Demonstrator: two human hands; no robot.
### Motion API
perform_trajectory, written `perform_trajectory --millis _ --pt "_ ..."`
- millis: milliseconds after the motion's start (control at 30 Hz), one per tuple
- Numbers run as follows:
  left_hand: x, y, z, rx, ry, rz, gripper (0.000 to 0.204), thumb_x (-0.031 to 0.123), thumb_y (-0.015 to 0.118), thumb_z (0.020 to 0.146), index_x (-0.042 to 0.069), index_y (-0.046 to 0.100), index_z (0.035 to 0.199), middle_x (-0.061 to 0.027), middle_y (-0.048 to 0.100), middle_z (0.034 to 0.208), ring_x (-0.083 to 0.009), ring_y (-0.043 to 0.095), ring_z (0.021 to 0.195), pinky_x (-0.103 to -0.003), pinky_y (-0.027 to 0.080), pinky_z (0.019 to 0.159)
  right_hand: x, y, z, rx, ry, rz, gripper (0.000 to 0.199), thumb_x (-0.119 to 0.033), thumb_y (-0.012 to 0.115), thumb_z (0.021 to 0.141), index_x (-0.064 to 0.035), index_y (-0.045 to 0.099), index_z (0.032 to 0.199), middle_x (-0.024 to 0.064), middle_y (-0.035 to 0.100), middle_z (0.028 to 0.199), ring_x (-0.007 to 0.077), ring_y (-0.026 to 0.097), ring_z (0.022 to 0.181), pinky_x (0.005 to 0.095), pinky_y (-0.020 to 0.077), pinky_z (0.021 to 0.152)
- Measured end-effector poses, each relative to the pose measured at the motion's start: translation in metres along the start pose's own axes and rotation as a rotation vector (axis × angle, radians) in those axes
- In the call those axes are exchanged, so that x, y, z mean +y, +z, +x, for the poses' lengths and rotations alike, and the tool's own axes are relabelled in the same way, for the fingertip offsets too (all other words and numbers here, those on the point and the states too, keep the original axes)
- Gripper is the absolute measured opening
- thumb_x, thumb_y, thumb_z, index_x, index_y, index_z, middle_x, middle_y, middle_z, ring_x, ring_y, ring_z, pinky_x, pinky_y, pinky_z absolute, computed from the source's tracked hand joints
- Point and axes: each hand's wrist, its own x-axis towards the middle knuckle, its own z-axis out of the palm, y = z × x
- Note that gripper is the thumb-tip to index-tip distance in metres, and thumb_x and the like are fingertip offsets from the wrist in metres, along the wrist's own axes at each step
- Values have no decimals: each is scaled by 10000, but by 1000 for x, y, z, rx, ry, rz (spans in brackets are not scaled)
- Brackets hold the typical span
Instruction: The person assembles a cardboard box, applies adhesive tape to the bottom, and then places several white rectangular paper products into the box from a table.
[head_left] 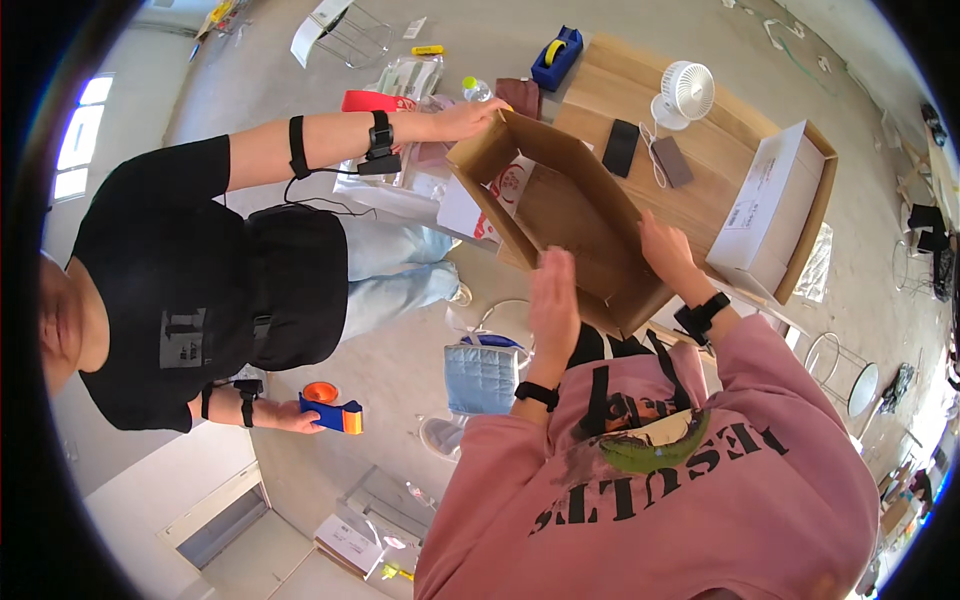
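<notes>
An open brown cardboard box (590, 205) stands tilted in front of me, its top open toward me. My left hand (555, 300), slightly blurred, is stretched flat with fingers together at the near left wall. My right hand (668, 250) grips the right wall at its rim. A co-worker in black, on the left, has one hand (470, 118) on the far left corner of the box. That person's other hand (297, 416) holds a blue tape dispenser (335, 413) with an orange roll, away from the box.
The wooden table (610, 85) bears a white fan (687, 92), a dark phone-like slab (621, 148), a brown power bank-like block (672, 162) and a blue tape dispenser (557, 60). A white-sided carton (765, 215) stands at right. A stool (862, 388) is beyond my right arm.
</notes>
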Motion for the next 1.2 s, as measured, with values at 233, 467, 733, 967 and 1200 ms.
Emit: perform_trajectory --millis 233,467,733,967,1200 --pt "60 5 -17 -402 124 -155 283 307 536 830 61 622 718 -66 542 512 -253 549 514 -386 396 591 -8 4 6 -64 22 -58 171 -165 420 885 -5 430 945 191 598 642 366 596 595 454 475 521" --pt "52 30 0 -721 -359 -66 363 403 554 812 67 621 693 -132 632 661 -286 637 670 -397 482 573 5 -16 5 -247 94 314 262 -279 510 865 -43 484 975 236 588 934 412 543 923 486 439 774" --pt "42 56 14 -712 -441 -20 413 389 652 748 26 551 920 -139 636 834 -285 635 793 -377 490 664 -24 -31 -43 -53 -26 -13 719 -166 650 708 -15 308 1323 169 345 1344 314 384 1213 403 334 994" --pt "46 43 7 -361 -255 -6 337 305 699 685 51 581 872 -96 581 829 -245 566 841 -361 436 667 -85 -37 -4 219 -429 133 736 -27 624 672 -29 292 1328 149 262 1397 322 244 1304 419 244 1064" --pt "44 47 -2 -415 -180 -106 231 231 691 680 68 594 812 -65 560 762 -233 566 786 -361 414 695 -134 -26 101 320 -461 164 620 -3 553 712 -32 329 1290 139 295 1380 296 277 1290 370 273 1054"
